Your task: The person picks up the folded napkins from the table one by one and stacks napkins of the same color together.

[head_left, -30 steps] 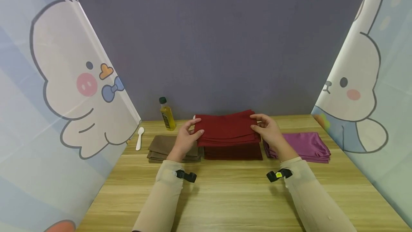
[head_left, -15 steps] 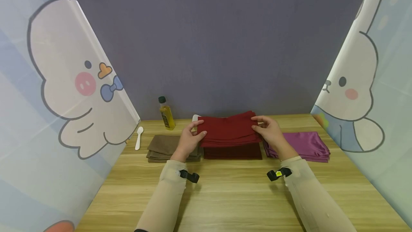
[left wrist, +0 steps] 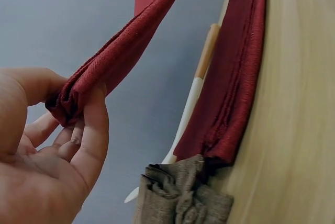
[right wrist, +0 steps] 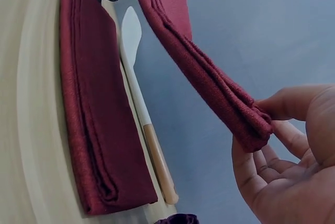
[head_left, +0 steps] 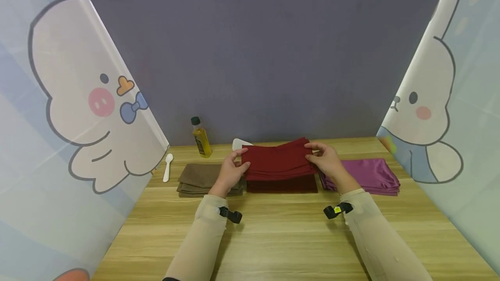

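A folded red cloth [head_left: 277,159] is held up between my two hands, sagging a little in the middle. At its left end my left hand [head_left: 230,173] pinches the layers between thumb and fingers. My right hand [head_left: 327,160] grips the other end the same way. Beneath, a second folded dark red cloth [head_left: 282,185] lies on the table; the wrist views show a gap between the two. To the left lies a folded brown cloth [head_left: 199,178], partly covered by my left hand, and to the right a folded purple cloth [head_left: 369,174].
Behind the lying red cloth is a white spatula [right wrist: 138,90] with a wooden handle, mostly hidden in the head view. A white spoon [head_left: 167,168] and a bottle of yellow oil [head_left: 201,141] stand farther left. A grey wall [head_left: 265,55] rises at the table's back edge.
My left hand has shifted right, nearer my right hand, and the held red cloth has come down slightly. More of the white spatula shows behind it. The right hand is nearly still.
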### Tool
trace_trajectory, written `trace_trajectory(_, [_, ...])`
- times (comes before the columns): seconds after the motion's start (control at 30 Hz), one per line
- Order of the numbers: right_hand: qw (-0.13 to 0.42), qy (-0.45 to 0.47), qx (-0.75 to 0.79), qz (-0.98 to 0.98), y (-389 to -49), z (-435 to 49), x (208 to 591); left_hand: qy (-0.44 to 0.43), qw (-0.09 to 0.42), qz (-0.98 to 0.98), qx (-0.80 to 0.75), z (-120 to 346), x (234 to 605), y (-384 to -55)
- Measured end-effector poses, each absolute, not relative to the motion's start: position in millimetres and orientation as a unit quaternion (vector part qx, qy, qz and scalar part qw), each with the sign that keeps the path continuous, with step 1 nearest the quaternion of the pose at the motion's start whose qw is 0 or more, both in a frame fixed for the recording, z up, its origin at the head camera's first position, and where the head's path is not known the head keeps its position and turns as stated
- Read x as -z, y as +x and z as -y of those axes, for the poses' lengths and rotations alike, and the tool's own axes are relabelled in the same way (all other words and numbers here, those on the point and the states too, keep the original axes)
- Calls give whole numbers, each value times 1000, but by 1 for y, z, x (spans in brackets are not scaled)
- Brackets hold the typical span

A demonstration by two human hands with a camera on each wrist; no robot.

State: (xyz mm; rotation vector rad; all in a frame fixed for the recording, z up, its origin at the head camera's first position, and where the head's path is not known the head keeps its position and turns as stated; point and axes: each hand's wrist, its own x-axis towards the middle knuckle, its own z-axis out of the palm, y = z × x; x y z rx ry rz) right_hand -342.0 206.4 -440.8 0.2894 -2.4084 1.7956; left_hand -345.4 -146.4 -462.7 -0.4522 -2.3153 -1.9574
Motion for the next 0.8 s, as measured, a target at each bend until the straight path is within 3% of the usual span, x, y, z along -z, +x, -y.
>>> trace_trajectory(0.8, [27, 74, -473, 878, -352, -213, 464, -157, 27, 800, 579, 135, 479, -346])
